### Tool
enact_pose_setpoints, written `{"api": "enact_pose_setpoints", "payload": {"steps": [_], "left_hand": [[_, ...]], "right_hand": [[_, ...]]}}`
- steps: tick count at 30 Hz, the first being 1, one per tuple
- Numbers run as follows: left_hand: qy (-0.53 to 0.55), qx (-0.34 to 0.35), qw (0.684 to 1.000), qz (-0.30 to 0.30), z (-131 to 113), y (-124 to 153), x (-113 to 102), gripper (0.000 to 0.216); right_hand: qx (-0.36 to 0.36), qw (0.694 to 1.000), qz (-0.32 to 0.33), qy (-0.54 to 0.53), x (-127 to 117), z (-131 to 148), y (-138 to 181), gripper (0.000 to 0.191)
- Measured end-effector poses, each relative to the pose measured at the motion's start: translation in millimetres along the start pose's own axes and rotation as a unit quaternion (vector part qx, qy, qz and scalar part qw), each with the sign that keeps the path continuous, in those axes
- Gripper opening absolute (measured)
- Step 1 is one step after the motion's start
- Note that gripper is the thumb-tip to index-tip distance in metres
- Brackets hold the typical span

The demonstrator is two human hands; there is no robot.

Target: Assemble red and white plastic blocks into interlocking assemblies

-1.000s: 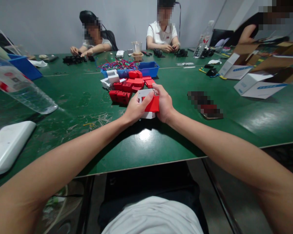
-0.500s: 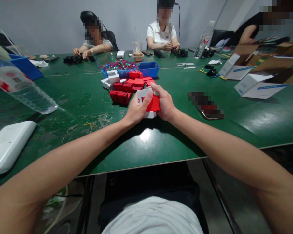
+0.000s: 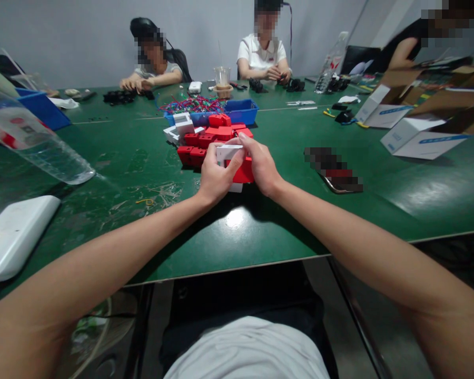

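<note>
Both hands hold one assembly of a white plastic bracket (image 3: 228, 152) and a red plastic block (image 3: 243, 171) just above the table. My left hand (image 3: 215, 176) is closed on the left side, its thumb lying across the front. My right hand (image 3: 264, 167) grips the right side, with its fingers over the top edge. Parts of the assembly are hidden behind the fingers. Just beyond my hands lies a pile of red blocks (image 3: 199, 140), with some loose white brackets (image 3: 183, 126) at its left.
Behind the pile stands a blue bin (image 3: 240, 113) with coloured wires (image 3: 193, 105). A phone (image 3: 334, 171) and white cartons (image 3: 422, 139) lie to the right. A water bottle (image 3: 43, 147) and a white device (image 3: 19, 237) are at left. Several people sit around the green table (image 3: 174, 258).
The white and red assembly has tilted in my hands, so its white top now shows edge-on. Both hands have shifted slightly left.
</note>
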State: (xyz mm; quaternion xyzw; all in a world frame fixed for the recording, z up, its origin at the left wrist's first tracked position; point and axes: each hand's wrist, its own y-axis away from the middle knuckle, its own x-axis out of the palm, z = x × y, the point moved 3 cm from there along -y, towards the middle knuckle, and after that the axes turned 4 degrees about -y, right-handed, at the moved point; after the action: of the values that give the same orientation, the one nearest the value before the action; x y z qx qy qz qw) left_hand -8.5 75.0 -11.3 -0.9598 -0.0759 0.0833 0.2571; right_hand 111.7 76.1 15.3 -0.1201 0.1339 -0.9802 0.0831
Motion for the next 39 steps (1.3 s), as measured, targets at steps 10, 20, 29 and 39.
{"api": "enact_pose_setpoints", "payload": {"steps": [10, 20, 29, 39], "left_hand": [[0.098, -0.087, 0.99, 0.056, 3, -2, 9, 0.055], [0.079, -0.061, 0.993, 0.068, -8, 0, 7, 0.055], [0.215, -0.226, 0.945, 0.099, -1, -2, 16, 0.066], [0.216, -0.285, 0.91, 0.208, 1, -7, 11, 0.081]], "right_hand": [[0.062, 0.997, -0.029, -0.044, 0, -14, -2, 0.054], [0.091, 0.992, -0.063, -0.062, -3, -26, 0, 0.056], [0.069, 0.989, 0.003, -0.13, 15, -13, 6, 0.039], [0.116, 0.978, 0.142, -0.097, 16, -8, 15, 0.046]]}}
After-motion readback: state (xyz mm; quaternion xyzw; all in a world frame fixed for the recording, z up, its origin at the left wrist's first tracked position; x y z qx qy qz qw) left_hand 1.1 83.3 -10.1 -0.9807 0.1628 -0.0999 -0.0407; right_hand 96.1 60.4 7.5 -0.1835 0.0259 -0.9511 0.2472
